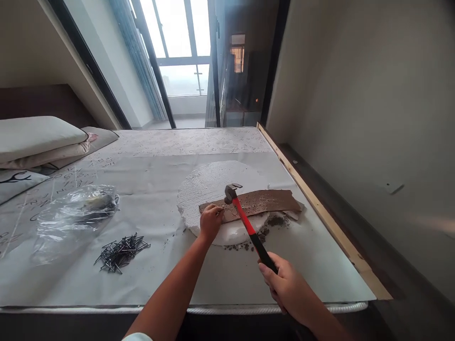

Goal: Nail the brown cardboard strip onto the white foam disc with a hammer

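My right hand (pixel 286 282) is wrapped round the black grip of a claw hammer (pixel 243 215) with a red and black handle. The hammer's head is over the left part of a brown strip of board (pixel 270 201), close to my left hand. My left hand (pixel 211 220) rests at the strip's left end, fingertips pinched on what looks like a nail, mostly hidden by the fingers. Several nail heads dot the strip. Beneath it lies a round white foam-like slab (pixel 202 182). To the left, a pile of loose nails (pixel 122 253) lies on the white sheet.
A clear plastic bag (pixel 71 222) sits on the sheet (pixel 163 279) at left. Dark crumbs (pixel 245 246) lie by the slab's near edge. A wooden rail (pixel 320 213) borders the bed's right side. Pillows (pixel 39 135) are stacked at far left, and glass doors stand behind.
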Motion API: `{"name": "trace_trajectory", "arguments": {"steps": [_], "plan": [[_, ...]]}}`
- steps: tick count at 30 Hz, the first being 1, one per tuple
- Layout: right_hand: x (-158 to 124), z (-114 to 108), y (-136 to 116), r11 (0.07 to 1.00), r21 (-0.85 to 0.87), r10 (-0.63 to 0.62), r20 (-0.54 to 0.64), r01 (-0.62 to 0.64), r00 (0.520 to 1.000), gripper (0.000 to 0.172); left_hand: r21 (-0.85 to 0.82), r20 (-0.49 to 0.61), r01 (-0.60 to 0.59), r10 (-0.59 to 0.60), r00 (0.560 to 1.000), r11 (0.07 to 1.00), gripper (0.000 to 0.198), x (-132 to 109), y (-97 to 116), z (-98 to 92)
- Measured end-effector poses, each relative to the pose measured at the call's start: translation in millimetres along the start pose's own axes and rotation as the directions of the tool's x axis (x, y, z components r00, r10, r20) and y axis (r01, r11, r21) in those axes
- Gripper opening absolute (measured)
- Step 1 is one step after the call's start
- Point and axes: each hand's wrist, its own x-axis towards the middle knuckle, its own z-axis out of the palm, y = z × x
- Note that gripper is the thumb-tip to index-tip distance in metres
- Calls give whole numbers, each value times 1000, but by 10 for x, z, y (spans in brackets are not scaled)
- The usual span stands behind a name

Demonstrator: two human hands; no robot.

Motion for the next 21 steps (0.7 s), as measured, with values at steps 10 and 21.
{"name": "trace_trajectory", "arguments": {"steps": [10, 21], "plan": [[-13, 113, -24, 999, -38, -10, 43, 12, 999, 34, -20, 22, 21, -21, 1000, 1000, 16, -36, -18, -13], [19, 149, 36, 994, -107, 8, 0, -8, 1000, 44, 71, 48, 48, -51, 998, 996, 20, -91, 19, -43]]}}
